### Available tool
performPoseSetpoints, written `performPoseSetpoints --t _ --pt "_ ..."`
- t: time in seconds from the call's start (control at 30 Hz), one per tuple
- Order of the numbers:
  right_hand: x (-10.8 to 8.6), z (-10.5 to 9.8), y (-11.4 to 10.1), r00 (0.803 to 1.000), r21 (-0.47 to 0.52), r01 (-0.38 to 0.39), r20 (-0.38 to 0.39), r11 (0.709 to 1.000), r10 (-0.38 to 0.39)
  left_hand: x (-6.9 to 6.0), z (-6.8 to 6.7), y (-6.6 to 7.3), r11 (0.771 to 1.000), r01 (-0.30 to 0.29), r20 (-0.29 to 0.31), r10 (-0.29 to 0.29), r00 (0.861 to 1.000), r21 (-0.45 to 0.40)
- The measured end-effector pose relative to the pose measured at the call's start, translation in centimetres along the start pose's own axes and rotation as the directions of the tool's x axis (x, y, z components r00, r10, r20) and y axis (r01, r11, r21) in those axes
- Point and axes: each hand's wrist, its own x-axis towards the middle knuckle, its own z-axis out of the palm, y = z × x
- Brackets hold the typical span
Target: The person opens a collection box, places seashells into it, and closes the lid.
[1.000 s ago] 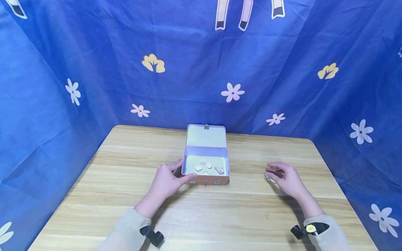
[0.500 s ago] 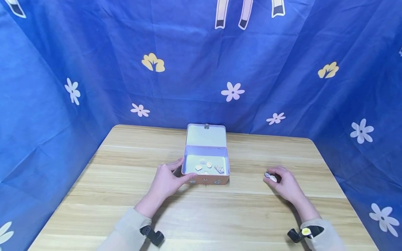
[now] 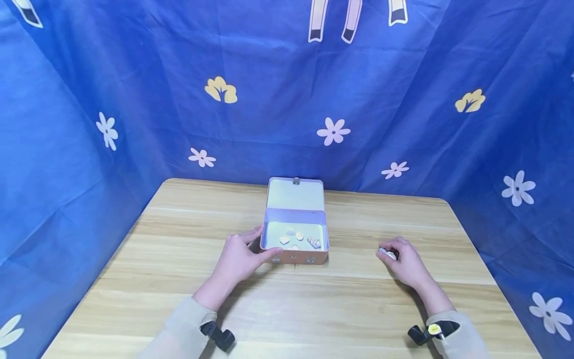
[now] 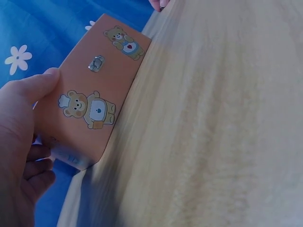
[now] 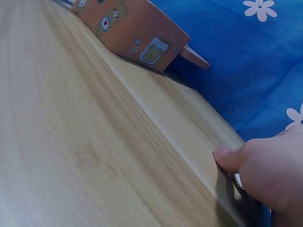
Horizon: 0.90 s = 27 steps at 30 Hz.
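Observation:
An orange tin box (image 3: 301, 258) with bear pictures stands with its hinged lid (image 3: 295, 194) up. Inside it lie several pale seashells (image 3: 299, 236) and a spiral conch shell (image 3: 314, 243). My left hand (image 3: 239, 259) grips the box's left front corner, thumb on the front and fingers at the left side. Out to the right, my right hand (image 3: 405, 264) has thumb and fingers curled round small whitish shells (image 3: 389, 254) at the tabletop. In the right wrist view the hand mostly hides them, so their number is unclear.
The wood-grain table (image 3: 314, 309) has a rounded back edge against a blue curtain (image 3: 269, 124) with flower prints. More of the curtain hangs along both sides. A small camera is strapped to each wrist.
The right hand has lowered and closed its thumb and fingers round the shells, drawing slightly nearer. My left hand and the box stay in place.

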Motion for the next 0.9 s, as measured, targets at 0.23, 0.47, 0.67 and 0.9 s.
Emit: performPoseSetpoints --t 0.23,0.47,0.67,0.9 --pt "0.06 -0.23 -0.21 0.999 -0.006 0.029 0.033 1.0 -0.029 -0.05 -0.12 0.46 0.997 -0.011 0.019 0.01 1.0 0.075" --pt "0.05 -0.41 -0.44 0.999 0.0 0.033 0.035 0.999 -0.033 -0.04 -0.15 0.75 0.997 0.008 0.025 -0.01 1.0 0.071" --pt "-0.27 -0.41 -0.36 0.998 -0.019 0.048 0.029 0.999 -0.047 0.08 -0.12 0.62 0.996 0.0 0.014 -0.001 1.0 0.086" --pt "-0.4 -0.07 0.12 0.997 -0.026 0.078 0.003 0.997 -0.078 0.13 0.05 0.45 0.996 -0.007 -0.007 0.008 1.0 0.088"
